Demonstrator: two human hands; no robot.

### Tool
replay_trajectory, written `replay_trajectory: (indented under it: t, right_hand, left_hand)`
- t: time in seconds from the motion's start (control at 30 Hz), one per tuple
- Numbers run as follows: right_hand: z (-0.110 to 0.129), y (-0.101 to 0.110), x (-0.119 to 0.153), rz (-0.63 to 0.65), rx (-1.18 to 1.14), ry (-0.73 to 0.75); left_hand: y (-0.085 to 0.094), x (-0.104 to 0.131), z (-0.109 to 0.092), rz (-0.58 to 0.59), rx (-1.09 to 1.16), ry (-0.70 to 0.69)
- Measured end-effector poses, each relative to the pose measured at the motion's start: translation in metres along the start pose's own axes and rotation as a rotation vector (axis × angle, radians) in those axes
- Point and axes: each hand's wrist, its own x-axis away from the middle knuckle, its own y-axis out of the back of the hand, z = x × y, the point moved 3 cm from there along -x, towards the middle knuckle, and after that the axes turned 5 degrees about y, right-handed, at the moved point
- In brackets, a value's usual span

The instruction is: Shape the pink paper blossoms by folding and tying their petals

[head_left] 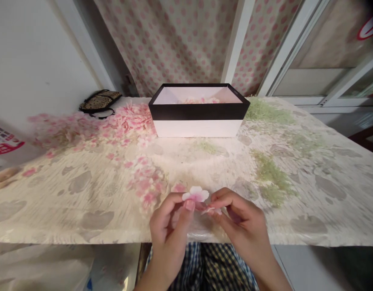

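Between thumb and fingers, my left hand [171, 222] pinches a white artificial flower [197, 194] with a pink centre. My right hand [242, 216], close beside it, pinches a second small pale pink flower piece [213, 210], partly covered by the fingers. Both hands are above the front edge of the table. Just beyond my left hand lies a pile of pink petals [148, 182], and another pink petal [178, 187] rests behind the held flower. Green artificial sprigs [272, 180] lie beyond my right hand.
A white box with a black rim [198, 112] stands at the back, with pink flowers inside. Pink blossoms [125, 119] spread to its left, more green sprigs [268, 112] to its right. A dark patterned bag [100, 101] lies at the far left of the patterned tablecloth [68, 214].
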Motion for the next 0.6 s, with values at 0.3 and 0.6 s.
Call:
replay_trajectory:
  t: [0.3, 0.6]
  right_hand:
    - [0.011, 0.016, -0.004, 0.228, -0.116, -0.035]
    - [0.018, 0.014, -0.001, 0.275, 0.021, 0.093]
  left_hand:
    - [0.010, -0.009, -0.005, 0.165, -0.229, -0.053]
    - [0.014, -0.008, -0.015, 0.230, -0.230, -0.245]
